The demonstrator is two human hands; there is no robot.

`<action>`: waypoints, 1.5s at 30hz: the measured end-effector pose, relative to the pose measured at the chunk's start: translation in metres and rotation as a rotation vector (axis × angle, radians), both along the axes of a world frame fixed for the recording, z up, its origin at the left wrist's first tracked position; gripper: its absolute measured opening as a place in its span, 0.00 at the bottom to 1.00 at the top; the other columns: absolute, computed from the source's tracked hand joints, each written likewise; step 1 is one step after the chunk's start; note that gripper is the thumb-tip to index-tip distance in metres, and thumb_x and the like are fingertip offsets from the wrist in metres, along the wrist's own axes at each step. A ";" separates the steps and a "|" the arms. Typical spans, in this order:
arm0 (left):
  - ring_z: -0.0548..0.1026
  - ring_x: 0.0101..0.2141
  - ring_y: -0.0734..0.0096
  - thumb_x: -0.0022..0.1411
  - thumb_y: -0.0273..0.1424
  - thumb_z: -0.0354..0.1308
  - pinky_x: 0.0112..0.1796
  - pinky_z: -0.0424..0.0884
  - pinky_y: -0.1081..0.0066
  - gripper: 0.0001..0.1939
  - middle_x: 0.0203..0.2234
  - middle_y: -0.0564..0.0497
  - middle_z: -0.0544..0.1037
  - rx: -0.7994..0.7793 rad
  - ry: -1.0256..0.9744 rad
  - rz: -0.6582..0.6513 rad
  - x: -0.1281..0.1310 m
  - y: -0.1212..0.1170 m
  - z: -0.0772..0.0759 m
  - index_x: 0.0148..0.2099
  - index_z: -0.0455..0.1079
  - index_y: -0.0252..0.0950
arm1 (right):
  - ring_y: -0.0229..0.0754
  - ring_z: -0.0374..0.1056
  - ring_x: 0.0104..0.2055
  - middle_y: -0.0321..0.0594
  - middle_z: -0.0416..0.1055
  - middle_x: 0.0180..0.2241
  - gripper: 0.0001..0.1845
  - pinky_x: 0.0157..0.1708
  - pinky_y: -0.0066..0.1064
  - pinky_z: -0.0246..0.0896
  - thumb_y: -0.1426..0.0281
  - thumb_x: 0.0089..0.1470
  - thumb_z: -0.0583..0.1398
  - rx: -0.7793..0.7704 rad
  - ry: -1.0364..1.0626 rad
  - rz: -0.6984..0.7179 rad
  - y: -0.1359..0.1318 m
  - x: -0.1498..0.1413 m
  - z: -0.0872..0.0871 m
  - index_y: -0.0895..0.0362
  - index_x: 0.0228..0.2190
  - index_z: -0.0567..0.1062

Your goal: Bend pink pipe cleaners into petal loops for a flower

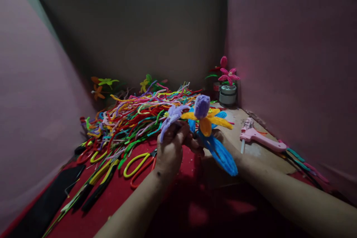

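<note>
In the head view my left hand [170, 152] is closed, with a lilac pipe-cleaner flower [175, 113] rising from its fingers. My right hand [220, 137] is closed below a second pipe-cleaner flower, which has a purple bud [202, 106], orange petals [205, 126] and long blue leaves [219, 153]. One blue leaf hangs down over my right wrist. The fingertips of both hands meet between the two flowers. The stems are hidden by the fingers. Just left of my left hand lie scissors [136, 164] with yellow and red handles.
A large heap of coloured pipe cleaners [139, 115] covers the back left. Pliers [104, 178] and a black flat object [52, 197] lie at left. A pink glue gun [259, 137] rests on a board [253, 158]. A potted pink flower [229, 76] stands in the back corner.
</note>
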State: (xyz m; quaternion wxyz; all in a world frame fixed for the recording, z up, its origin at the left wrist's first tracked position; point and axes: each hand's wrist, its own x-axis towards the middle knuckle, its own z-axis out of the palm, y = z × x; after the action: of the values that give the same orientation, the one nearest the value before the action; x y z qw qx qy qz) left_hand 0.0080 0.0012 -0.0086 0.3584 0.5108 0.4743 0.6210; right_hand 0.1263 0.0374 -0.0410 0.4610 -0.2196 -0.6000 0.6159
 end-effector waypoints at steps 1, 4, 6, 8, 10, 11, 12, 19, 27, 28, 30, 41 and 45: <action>0.68 0.14 0.76 0.56 0.31 0.53 0.19 0.67 0.75 0.07 0.14 0.55 0.70 -0.017 -0.013 0.013 0.000 0.001 0.000 0.28 0.65 0.35 | 0.35 0.58 0.21 0.36 0.66 0.21 0.09 0.23 0.29 0.57 0.64 0.44 0.60 -0.029 0.038 0.030 0.000 -0.001 0.000 0.57 0.26 0.73; 0.69 0.15 0.75 0.56 0.36 0.54 0.18 0.67 0.75 0.10 0.17 0.53 0.72 -0.037 -0.017 0.009 -0.001 0.003 -0.003 0.28 0.65 0.34 | 0.32 0.55 0.19 0.33 0.64 0.20 0.08 0.19 0.26 0.54 0.65 0.43 0.61 -0.089 0.128 0.081 0.000 -0.002 0.001 0.57 0.26 0.72; 0.69 0.15 0.75 0.56 0.37 0.53 0.18 0.67 0.75 0.11 0.17 0.53 0.71 -0.035 -0.029 -0.013 -0.002 0.005 -0.005 0.28 0.65 0.34 | 0.32 0.56 0.20 0.34 0.64 0.20 0.07 0.19 0.25 0.53 0.66 0.44 0.61 -0.107 0.131 0.081 -0.001 -0.002 0.001 0.57 0.26 0.72; 0.68 0.14 0.77 0.56 0.36 0.54 0.18 0.66 0.76 0.10 0.15 0.55 0.69 -0.027 -0.074 -0.023 -0.002 0.008 -0.007 0.27 0.64 0.34 | 0.33 0.58 0.21 0.35 0.65 0.21 0.08 0.18 0.25 0.53 0.65 0.45 0.61 -0.113 0.104 0.056 0.000 0.000 -0.001 0.58 0.26 0.72; 0.67 0.14 0.78 0.55 0.34 0.55 0.18 0.65 0.76 0.09 0.15 0.56 0.68 -0.014 -0.146 -0.050 -0.003 0.012 -0.010 0.27 0.64 0.35 | 0.33 0.59 0.21 0.36 0.66 0.22 0.09 0.17 0.24 0.52 0.65 0.45 0.60 -0.104 0.052 0.046 0.001 0.001 -0.005 0.59 0.26 0.72; 0.66 0.13 0.78 0.55 0.34 0.55 0.17 0.64 0.76 0.08 0.14 0.56 0.68 -0.011 -0.184 -0.077 -0.004 0.015 -0.011 0.28 0.64 0.35 | 0.33 0.58 0.20 0.36 0.66 0.22 0.10 0.16 0.24 0.51 0.64 0.46 0.60 -0.099 0.027 0.053 0.003 0.001 -0.007 0.59 0.26 0.72; 0.66 0.13 0.78 0.54 0.34 0.55 0.16 0.64 0.76 0.08 0.14 0.57 0.67 -0.012 -0.217 -0.110 -0.005 0.017 -0.012 0.28 0.65 0.35 | 0.32 0.58 0.19 0.37 0.67 0.22 0.10 0.15 0.24 0.50 0.64 0.46 0.60 -0.097 0.006 0.066 0.004 0.002 -0.008 0.60 0.26 0.72; 0.63 0.11 0.77 0.51 0.37 0.58 0.12 0.59 0.76 0.11 0.12 0.56 0.67 -0.114 -0.240 -0.163 -0.014 0.023 -0.016 0.28 0.63 0.34 | 0.28 0.53 0.15 0.35 0.66 0.21 0.11 0.13 0.23 0.44 0.64 0.47 0.59 -0.120 -0.056 0.063 0.007 0.001 -0.013 0.60 0.23 0.70; 0.62 0.11 0.82 0.47 0.32 0.61 0.13 0.57 0.80 0.12 0.12 0.60 0.66 -0.028 -0.018 -0.001 -0.003 0.007 -0.006 0.34 0.65 0.34 | 0.28 0.51 0.13 0.31 0.59 0.13 0.14 0.12 0.23 0.41 0.64 0.45 0.60 -0.150 -0.108 0.001 0.006 0.001 -0.011 0.60 0.17 0.68; 0.62 0.11 0.81 0.47 0.32 0.61 0.13 0.57 0.80 0.12 0.11 0.59 0.66 -0.035 0.005 -0.030 -0.002 0.006 -0.004 0.34 0.66 0.34 | 0.28 0.51 0.13 0.31 0.58 0.12 0.15 0.13 0.23 0.41 0.63 0.45 0.60 -0.150 -0.111 0.002 0.005 0.001 -0.010 0.60 0.17 0.67; 0.61 0.11 0.81 0.46 0.32 0.62 0.13 0.56 0.80 0.10 0.11 0.59 0.66 -0.065 0.033 -0.084 -0.001 0.006 -0.002 0.32 0.67 0.34 | 0.29 0.52 0.14 0.31 0.58 0.12 0.15 0.13 0.24 0.43 0.63 0.43 0.61 -0.148 -0.119 -0.008 0.004 0.001 -0.007 0.60 0.16 0.67; 0.58 0.10 0.83 0.42 0.29 0.63 0.12 0.52 0.80 0.09 0.10 0.60 0.65 -0.042 0.066 -0.060 -0.003 0.009 -0.001 0.25 0.65 0.34 | 0.30 0.55 0.10 0.34 0.63 0.13 0.18 0.11 0.24 0.43 0.58 0.41 0.62 -0.208 -0.127 0.019 0.003 -0.001 -0.010 0.60 0.15 0.68; 0.61 0.15 0.83 0.45 0.26 0.60 0.17 0.58 0.80 0.05 0.16 0.59 0.68 0.021 0.183 -0.013 -0.008 0.013 -0.008 0.27 0.67 0.34 | 0.30 0.53 0.10 0.33 0.62 0.11 0.18 0.10 0.23 0.41 0.58 0.42 0.61 -0.250 -0.136 -0.003 0.003 -0.002 -0.012 0.61 0.15 0.68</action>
State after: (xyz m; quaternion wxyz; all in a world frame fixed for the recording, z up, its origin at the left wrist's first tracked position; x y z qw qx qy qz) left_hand -0.0001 0.0138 -0.0167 0.3122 0.5724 0.4952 0.5742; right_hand 0.1239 0.0408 -0.0534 0.3894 -0.3175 -0.5478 0.6689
